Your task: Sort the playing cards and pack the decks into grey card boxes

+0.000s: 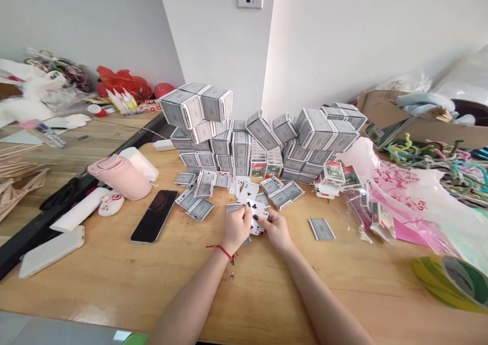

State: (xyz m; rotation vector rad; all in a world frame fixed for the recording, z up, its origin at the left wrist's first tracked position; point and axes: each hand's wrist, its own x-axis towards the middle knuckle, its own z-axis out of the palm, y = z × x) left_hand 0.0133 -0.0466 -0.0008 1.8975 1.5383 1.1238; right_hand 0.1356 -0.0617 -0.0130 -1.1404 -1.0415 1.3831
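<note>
My left hand (238, 228) and my right hand (277, 228) meet over the middle of the wooden table, both closed on a playing card (259, 210), a three of clubs facing me. The thumbs press on its face; whether more cards lie behind it is hidden. Just beyond, loose cards (248, 191) lie face up. Folded card pieces (285, 195) with grey patterned backs lie right of them, and more pieces (196, 205) lie to the left. Behind stands a structure of stacked folded-card blocks (241, 149). A single card piece (322, 229) lies face down to the right of my right hand.
A black phone (154, 217), a white power bank (52, 252) and a pink roll (122, 176) lie left. Card boxes (334, 172), a plastic bag (404, 182) and yellow-green tape (434, 279) are on the right. A cardboard box (427, 126) stands behind.
</note>
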